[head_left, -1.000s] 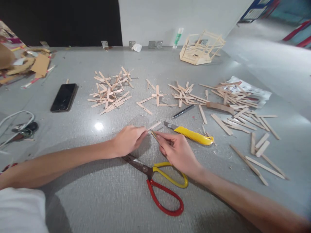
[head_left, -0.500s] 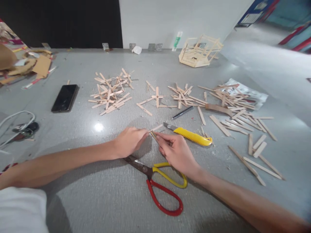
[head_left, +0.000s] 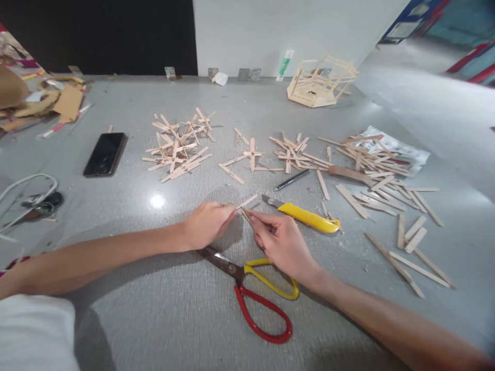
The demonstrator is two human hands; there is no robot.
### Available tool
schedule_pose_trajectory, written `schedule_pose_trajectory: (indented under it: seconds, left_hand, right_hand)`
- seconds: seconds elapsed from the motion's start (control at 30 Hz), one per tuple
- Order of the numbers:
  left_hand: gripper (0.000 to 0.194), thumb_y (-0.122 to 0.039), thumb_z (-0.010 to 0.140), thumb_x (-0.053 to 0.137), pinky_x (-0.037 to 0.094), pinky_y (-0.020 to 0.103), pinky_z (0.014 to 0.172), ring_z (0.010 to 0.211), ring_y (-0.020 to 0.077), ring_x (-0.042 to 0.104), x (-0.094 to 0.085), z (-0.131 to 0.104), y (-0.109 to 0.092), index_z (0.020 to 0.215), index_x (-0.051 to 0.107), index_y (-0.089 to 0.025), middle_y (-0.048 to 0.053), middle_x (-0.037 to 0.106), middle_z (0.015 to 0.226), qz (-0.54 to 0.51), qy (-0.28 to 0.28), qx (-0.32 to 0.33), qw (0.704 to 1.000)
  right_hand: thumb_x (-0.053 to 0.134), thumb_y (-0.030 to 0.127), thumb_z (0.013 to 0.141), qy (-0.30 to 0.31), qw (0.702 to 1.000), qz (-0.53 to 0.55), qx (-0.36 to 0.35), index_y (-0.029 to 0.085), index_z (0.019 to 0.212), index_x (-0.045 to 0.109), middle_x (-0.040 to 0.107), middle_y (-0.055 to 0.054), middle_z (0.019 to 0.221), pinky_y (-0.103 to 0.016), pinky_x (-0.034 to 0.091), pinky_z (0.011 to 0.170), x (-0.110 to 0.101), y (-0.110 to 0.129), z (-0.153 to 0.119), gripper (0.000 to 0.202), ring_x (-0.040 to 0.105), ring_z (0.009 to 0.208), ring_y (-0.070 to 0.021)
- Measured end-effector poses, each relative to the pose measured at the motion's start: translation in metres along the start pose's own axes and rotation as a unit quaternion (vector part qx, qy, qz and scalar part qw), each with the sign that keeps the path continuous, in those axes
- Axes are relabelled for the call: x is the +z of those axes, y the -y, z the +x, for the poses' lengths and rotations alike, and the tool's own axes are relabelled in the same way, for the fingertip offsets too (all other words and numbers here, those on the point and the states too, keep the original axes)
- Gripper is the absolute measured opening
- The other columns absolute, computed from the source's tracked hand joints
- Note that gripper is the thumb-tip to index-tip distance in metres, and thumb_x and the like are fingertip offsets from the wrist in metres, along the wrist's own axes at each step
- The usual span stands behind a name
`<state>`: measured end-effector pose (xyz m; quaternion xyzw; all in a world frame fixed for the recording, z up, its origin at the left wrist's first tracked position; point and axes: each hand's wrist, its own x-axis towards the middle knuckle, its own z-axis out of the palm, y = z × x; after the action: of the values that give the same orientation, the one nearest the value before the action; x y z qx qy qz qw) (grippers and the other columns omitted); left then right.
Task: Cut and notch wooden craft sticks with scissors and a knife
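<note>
Left hand [head_left: 209, 225]: fingers pinch a pale wooden stick [head_left: 248, 201], its free end toward 2 o'clock. Right hand [head_left: 284, 244]: fingers pinch a thin piece [head_left: 246, 215], tip close to the stick. Yellow cutter [head_left: 309, 217] lies at 1 o'clock of my right hand; scissors [head_left: 236, 273], 7 o'clock.

Grey textured bench [head_left: 154, 319]: pale wooden lattice frame [head_left: 315, 98] near back edge, right of middle. Black rectangular phone [head_left: 105, 154] toward left edge; pale wooden stick crosses [head_left: 174, 154] to its right. Red-and-yellow-handled metal scissors [head_left: 231, 269] in front of yellow plastic cutter [head_left: 309, 217]; slim black pen [head_left: 292, 180] behind cutter. White printed packet [head_left: 415, 158] farther right, partly under flat tan wooden sticks [head_left: 381, 158].
</note>
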<state>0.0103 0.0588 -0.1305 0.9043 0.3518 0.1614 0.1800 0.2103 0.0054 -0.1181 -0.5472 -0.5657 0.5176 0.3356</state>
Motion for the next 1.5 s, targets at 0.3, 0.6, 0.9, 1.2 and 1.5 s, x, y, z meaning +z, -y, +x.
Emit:
schedule_pose_trajectory:
  seconds: [0.3, 0.6, 0.9, 1.2, 1.5]
  left_hand:
    - [0.033, -0.022, 0.108, 0.038, 0.030, 0.025, 0.052, 0.050, 0.0124, 0.050, -0.001, 0.000, 0.001, 0.082, 0.057, -0.016, -0.003, 0.052, 0.058, 0.005, 0.015, 0.011, 1.000]
    - [0.033, -0.021, 0.106, 0.038, 0.031, 0.026, 0.055, 0.053, 0.0136, 0.050, 0.003, 0.001, -0.002, 0.079, 0.057, -0.017, 0.000, 0.055, 0.062, -0.013, -0.004, -0.026, 1.000]
    - [0.035, -0.021, 0.101, 0.041, 0.024, 0.025, 0.052, 0.046, 0.0094, 0.031, -0.004, 0.005, -0.001, 0.067, 0.048, -0.019, -0.006, 0.038, 0.053, -0.082, -0.025, -0.073, 0.994]
    - [0.033, -0.027, 0.106, 0.041, 0.040, 0.019, 0.055, 0.049, 0.0072, 0.050, -0.035, 0.000, -0.024, 0.077, 0.054, -0.017, -0.005, 0.056, 0.057, -0.214, -0.096, -0.118, 0.965]
    - [0.034, -0.029, 0.106, 0.044, 0.048, 0.021, 0.060, 0.052, 0.0075, 0.046, -0.067, -0.017, -0.070, 0.073, 0.050, -0.019, -0.006, 0.050, 0.057, -0.321, -0.112, -0.098, 0.935]
  right_hand:
    - [0.053, 0.045, 0.098, 0.002, 1.000, -0.004, 0.004, 0.012, 0.097, 0.076, 0.037, 0.006, 0.053, -0.024, 0.022, 0.042, 0.000, 0.001, 0.002, 0.041, 0.030, 0.045, -0.0089]
    - [0.053, 0.043, 0.098, 0.003, 1.000, 0.008, -0.003, 0.011, 0.104, 0.076, 0.036, 0.007, 0.053, -0.024, 0.021, 0.041, 0.001, 0.002, 0.003, 0.040, 0.029, 0.045, -0.0089]
    - [0.055, 0.045, 0.098, -0.007, 1.000, 0.003, -0.018, 0.012, 0.095, 0.074, 0.038, 0.006, 0.056, -0.024, 0.024, 0.045, 0.002, 0.000, -0.001, 0.039, 0.032, 0.051, -0.0098]
    - [0.056, 0.057, 0.096, -0.118, 0.991, 0.065, 0.014, 0.015, 0.117, 0.061, 0.049, 0.009, 0.055, -0.021, 0.032, 0.035, -0.005, 0.005, -0.004, 0.047, 0.042, 0.036, -0.0087]
    - [0.055, 0.038, 0.100, -0.151, 0.982, 0.005, -0.111, 0.021, 0.140, 0.050, 0.060, 0.000, 0.088, -0.023, 0.047, 0.043, -0.021, -0.010, 0.000, 0.044, 0.053, 0.050, -0.0086]
